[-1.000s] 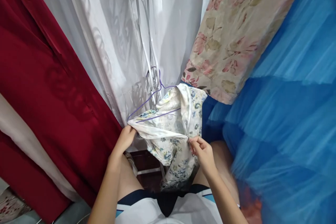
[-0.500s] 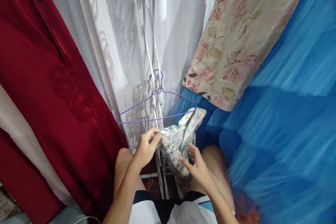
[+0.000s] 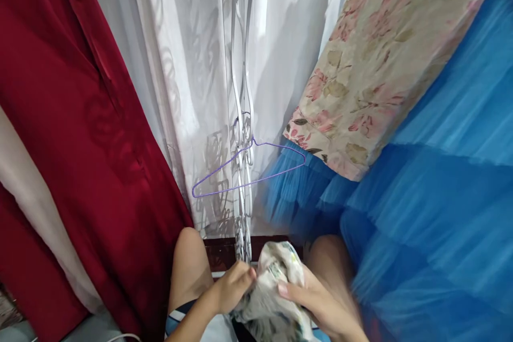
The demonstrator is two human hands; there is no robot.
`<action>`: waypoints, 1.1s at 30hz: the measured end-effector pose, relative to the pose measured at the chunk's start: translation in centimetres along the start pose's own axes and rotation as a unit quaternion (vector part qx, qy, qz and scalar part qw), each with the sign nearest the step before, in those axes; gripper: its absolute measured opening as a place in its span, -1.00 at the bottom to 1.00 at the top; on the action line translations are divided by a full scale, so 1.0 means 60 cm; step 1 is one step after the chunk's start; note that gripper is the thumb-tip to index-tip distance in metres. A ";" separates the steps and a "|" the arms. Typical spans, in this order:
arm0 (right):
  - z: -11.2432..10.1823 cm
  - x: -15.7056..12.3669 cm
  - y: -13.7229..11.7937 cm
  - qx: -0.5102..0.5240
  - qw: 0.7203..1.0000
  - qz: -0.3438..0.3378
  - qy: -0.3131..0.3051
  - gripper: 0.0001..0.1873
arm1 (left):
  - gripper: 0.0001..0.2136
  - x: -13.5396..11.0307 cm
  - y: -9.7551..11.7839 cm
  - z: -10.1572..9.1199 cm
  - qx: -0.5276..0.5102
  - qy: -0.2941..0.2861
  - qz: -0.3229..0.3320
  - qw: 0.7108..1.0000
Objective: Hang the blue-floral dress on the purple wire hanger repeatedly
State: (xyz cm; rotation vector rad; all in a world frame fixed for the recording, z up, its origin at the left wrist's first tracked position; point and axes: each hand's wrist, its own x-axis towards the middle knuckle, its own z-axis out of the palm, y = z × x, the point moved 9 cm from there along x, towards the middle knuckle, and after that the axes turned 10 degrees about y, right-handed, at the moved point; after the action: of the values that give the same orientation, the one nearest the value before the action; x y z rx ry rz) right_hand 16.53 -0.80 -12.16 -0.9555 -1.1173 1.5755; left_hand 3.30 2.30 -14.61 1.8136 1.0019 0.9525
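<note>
A pale garment with a small floral print is bunched low over my lap, partly blurred. My right hand grips its right side, thumb lying across the front of the cloth. At the left edge of the same garment, the curled fingers of my left hand press on the fabric; the exact pinch is partly hidden. Above both hands, a purple clothes hanger hangs bare, its hook on a white metal stand.
Red cloth hangs on the left, with white curtains behind the stand. On the right hang a beige floral cloth and a layered blue tulle skirt. My bare knees flank the stand's lower part.
The garment has come off the hanger's right end and down to my lap. Both hands have moved lower with it, and my right hand has closed on the cloth.
</note>
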 end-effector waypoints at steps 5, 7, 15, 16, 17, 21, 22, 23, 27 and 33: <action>-0.049 -0.013 -0.041 -0.088 0.996 0.010 0.016 -0.61 | -0.54 -0.049 -0.031 -0.044 0.154 -0.006 0.008 0.988; -0.055 -0.008 -0.070 -0.102 0.995 0.006 0.018 -0.64 | -0.52 -0.059 -0.040 -0.064 0.124 0.008 -0.023 0.992; -0.038 0.034 -0.144 -0.172 0.983 -0.066 0.025 -0.69 | -0.52 -0.083 -0.052 -0.131 -0.300 0.228 -0.212 0.902; -0.037 0.041 -0.152 -0.187 0.978 -0.092 0.027 -0.71 | -0.56 -0.080 -0.037 -0.128 -0.297 0.186 -0.206 0.914; -0.037 0.048 -0.163 -0.201 0.970 -0.127 0.038 -0.74 | -0.60 -0.078 -0.022 -0.126 -0.273 0.135 -0.194 0.933; -0.056 0.071 -0.241 -0.274 0.901 -0.304 0.145 -0.74 | -0.63 -0.078 0.014 -0.151 -0.040 0.007 -0.109 0.993; -0.060 0.081 -0.258 -0.307 0.874 -0.337 0.169 -0.71 | -0.69 -0.073 0.016 -0.174 0.038 0.020 -0.084 0.996; -0.063 0.094 -0.271 -0.340 0.849 -0.359 0.185 -0.65 | -0.75 -0.064 0.020 -0.203 0.121 0.051 -0.056 0.990; -0.088 0.183 -0.270 -0.411 0.812 -0.363 0.200 -0.48 | -0.80 -0.012 0.060 -0.323 0.377 0.197 0.062 0.903; -0.101 0.239 -0.227 -0.494 0.771 -0.337 0.218 -0.72 | -0.64 0.076 0.122 -0.397 0.503 0.236 0.118 0.823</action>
State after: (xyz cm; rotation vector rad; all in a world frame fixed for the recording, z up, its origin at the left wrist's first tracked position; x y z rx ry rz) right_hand 22.14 16.19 -1.80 -1.2672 -1.6984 0.0633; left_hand -14.01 11.12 1.65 2.6721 1.8665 1.1623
